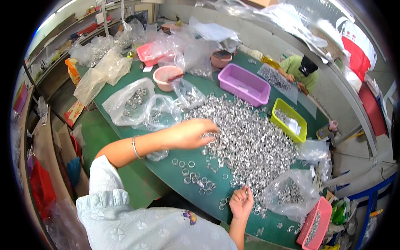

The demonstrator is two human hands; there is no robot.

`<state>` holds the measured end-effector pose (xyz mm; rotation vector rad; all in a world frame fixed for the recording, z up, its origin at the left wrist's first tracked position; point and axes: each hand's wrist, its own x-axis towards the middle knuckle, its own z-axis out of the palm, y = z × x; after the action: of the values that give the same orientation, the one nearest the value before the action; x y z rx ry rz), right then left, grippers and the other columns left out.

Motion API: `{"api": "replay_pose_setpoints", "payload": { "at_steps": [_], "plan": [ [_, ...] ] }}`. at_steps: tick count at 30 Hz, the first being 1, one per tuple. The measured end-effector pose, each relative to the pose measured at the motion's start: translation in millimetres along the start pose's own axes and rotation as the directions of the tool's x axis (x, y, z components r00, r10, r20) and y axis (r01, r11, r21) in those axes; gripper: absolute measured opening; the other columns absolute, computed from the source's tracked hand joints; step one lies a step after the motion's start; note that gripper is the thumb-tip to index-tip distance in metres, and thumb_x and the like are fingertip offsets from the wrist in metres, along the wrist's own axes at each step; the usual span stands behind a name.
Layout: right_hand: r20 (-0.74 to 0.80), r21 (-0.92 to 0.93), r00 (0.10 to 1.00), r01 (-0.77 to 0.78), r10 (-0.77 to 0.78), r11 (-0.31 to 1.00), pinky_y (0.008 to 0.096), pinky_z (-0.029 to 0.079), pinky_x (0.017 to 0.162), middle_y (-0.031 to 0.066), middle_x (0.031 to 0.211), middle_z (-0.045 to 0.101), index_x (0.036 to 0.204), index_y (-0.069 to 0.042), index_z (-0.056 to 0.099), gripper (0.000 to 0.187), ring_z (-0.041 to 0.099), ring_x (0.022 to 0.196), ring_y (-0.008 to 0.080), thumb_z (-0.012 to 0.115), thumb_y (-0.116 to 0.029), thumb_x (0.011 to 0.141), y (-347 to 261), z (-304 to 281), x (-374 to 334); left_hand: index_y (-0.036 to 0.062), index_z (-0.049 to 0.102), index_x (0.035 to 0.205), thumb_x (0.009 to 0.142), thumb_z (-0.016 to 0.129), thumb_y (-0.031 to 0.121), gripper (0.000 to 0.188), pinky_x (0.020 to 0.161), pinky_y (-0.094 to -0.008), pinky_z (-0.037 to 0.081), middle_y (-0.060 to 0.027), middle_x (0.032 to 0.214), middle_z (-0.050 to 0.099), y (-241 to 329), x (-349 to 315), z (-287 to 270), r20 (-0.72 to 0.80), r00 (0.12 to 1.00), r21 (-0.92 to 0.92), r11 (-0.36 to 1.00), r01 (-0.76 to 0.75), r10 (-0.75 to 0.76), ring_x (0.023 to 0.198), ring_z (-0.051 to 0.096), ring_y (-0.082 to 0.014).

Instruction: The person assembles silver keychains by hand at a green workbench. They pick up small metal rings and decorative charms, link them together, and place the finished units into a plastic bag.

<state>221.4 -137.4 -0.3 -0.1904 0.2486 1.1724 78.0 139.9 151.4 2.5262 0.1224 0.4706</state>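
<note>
A broad heap of small silver metal rings (254, 141) spreads over the green table (175, 171). My left hand (191, 133) is over the heap's left edge, fingers curled, with silver rings showing between thumb and fingers. At the heap's near edge, my right hand (241, 203) is closed in a pinch, palm turned up, with a small silver ring (247, 189) at its fingertips. Between my hands, several loose rings (202, 183) lie apart from the heap. Beside my right hand is a clear plastic bag (293, 193) with more rings inside.
Beyond the heap stand a purple bin (243, 85) and a lime green basket (298, 134). A pink bin (314, 225) of rings is at the near right. Plastic bags (129, 102) and a pink bowl (163, 83) sit far left. Another person (298, 73) works across the table.
</note>
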Motion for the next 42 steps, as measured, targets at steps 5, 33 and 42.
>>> {"api": "replay_pose_setpoints", "payload": {
  "at_steps": [5, 33, 42],
  "plan": [
    [0.027, 0.099, 0.999, -0.026, 0.024, 0.995, 0.0214, 0.029, 0.042, -0.0020, 0.061, 0.038, 0.092, -0.004, 0.059, 0.035, 0.034, 0.051, 0.0087, 0.040, -0.034, 0.096, -12, 2, -8, -0.0021, 0.060, 0.098, 0.081, 0.059, 0.013, 0.022, 0.076, -0.0358, 0.049, -0.0159, 0.091, 0.065, -82, 15, -52, -0.100, 0.969, 0.101, 0.966, 0.237, -0.227, 0.085, 0.063, -0.0288],
    [-0.247, -0.769, 0.852, 0.118, -0.462, 0.628, 0.0258, 0.025, 0.040, -0.0001, 0.051, 0.034, 0.057, -0.014, 0.039, 0.042, 0.032, 0.044, 0.0114, 0.050, -0.034, 0.092, -26, 9, -30, 0.0015, 0.045, 0.126, 0.073, 0.065, 0.014, 0.058, 0.090, -0.0396, 0.045, -0.0236, 0.116, 0.054, -259, 42, -152, -0.255, 0.790, 0.460, 0.649, 0.606, -0.557, 0.107, 0.054, -0.0363],
    [-0.320, -0.722, 0.759, 0.193, -0.568, 0.664, 0.0252, 0.027, 0.045, -0.0015, 0.053, 0.036, 0.066, -0.015, 0.043, 0.029, 0.033, 0.047, 0.0108, 0.052, -0.025, 0.092, -22, 20, -8, 0.0052, 0.046, 0.126, 0.067, 0.065, 0.005, 0.063, 0.087, -0.0412, 0.046, -0.0218, 0.115, 0.055, -325, 135, -102, -0.343, 0.881, 0.418, 0.787, 0.453, -0.325, 0.102, 0.057, -0.0355]
  ]
}}
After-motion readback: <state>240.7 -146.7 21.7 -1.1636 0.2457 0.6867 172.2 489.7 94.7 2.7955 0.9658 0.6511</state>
